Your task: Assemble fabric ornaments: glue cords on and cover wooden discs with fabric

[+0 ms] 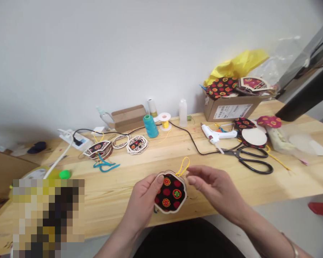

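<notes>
Ornament (pixel 170 192) clamped in left hand's grip (pixel 148 191), right hand (pixel 208 182) beside its yellow loop (pixel 183 167), fingertips near together.

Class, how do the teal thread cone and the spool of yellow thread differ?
The teal cone is taller and tapers upward; the yellow spool is shorter, with wide white ends. The yellow spool's thread trails loosely on the table; the teal cone's looks neatly wound. Both stand upright.
</notes>
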Available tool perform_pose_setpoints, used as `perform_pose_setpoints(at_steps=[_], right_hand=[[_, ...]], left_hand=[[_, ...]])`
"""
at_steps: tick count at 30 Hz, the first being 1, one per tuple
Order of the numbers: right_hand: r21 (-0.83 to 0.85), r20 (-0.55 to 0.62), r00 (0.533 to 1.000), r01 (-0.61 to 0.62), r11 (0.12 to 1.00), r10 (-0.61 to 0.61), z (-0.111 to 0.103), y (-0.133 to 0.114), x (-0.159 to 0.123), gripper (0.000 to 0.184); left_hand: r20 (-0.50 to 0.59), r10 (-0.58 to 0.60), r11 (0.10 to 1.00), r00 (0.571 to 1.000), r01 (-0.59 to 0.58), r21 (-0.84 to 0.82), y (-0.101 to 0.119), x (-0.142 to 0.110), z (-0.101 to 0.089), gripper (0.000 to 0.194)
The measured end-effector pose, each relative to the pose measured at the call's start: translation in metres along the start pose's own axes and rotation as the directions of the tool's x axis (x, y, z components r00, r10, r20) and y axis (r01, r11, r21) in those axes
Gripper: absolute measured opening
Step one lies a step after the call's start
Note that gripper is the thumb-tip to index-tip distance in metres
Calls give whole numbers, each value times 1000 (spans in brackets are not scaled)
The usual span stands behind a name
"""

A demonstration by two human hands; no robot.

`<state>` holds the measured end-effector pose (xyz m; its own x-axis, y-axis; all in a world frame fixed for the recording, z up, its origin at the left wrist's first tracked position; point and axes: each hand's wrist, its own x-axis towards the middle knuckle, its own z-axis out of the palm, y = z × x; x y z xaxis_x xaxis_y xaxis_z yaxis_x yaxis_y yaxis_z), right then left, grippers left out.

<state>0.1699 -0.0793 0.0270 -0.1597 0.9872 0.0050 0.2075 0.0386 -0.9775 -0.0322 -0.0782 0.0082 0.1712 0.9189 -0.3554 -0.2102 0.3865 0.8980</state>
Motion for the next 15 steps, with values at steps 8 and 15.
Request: perform_pose_setpoints(at_steps=[8, 15], right_hand=[[-4, -92, 994, 61, 998, -61, 40, 12, -10, 23], [-108, -169, 970, 158, 982, -175, 44, 13, -12, 21]], left_hand=[[-113, 93, 994, 989, -98, -39, -11, -7, 8, 31], [-162, 117, 993, 980, -117, 4, -13, -11, 10, 35]])
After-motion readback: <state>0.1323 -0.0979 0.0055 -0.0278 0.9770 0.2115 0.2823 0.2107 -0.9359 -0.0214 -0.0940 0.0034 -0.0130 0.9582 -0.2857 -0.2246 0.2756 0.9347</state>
